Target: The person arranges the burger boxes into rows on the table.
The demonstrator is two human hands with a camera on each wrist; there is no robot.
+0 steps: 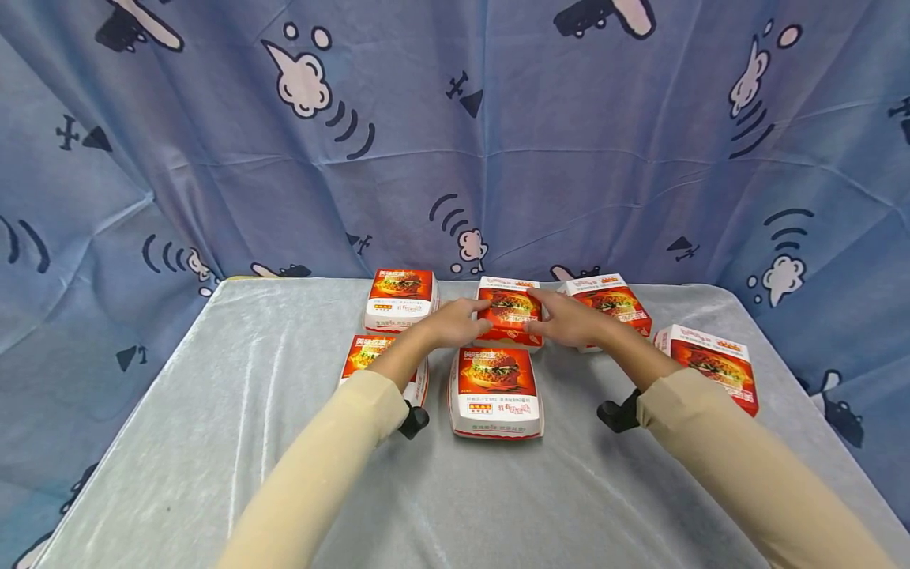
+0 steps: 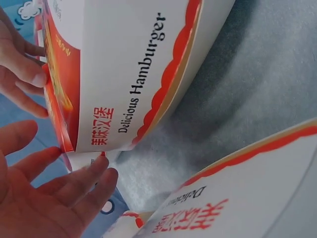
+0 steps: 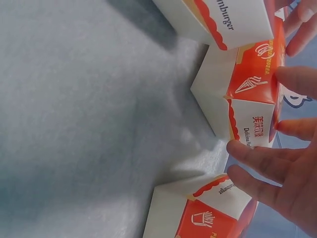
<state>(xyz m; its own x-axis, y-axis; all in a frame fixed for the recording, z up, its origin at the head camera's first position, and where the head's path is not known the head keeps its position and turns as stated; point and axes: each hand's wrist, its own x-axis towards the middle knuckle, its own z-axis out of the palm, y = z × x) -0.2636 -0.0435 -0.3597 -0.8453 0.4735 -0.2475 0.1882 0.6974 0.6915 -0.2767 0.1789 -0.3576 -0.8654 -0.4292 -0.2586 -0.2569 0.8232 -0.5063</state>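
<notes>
In the head view, a red and white hamburger box (image 1: pixel 508 308) lies at the back middle of the table, between both hands. My left hand (image 1: pixel 455 322) is at its left side, fingers extended. At the opposite side is my right hand (image 1: pixel 569 318), its fingertips against the box or very near it. In the right wrist view, straight, spread fingers (image 3: pixel 262 163) lie along the white side of this box (image 3: pixel 252 84). The left wrist view has the left fingers (image 2: pixel 74 191) loosely spread beside a box corner; firm contact cannot be told.
Directly in front lies another hamburger box (image 1: pixel 495 393). To the left are a back box (image 1: pixel 401 300) and a nearer box (image 1: pixel 364 353), partly behind the left forearm. On the right are two more, one box (image 1: pixel 613 304) behind another box (image 1: pixel 714 363). A patterned blue curtain (image 1: pixel 398 182) hangs behind the grey-covered table (image 1: pixel 192 442).
</notes>
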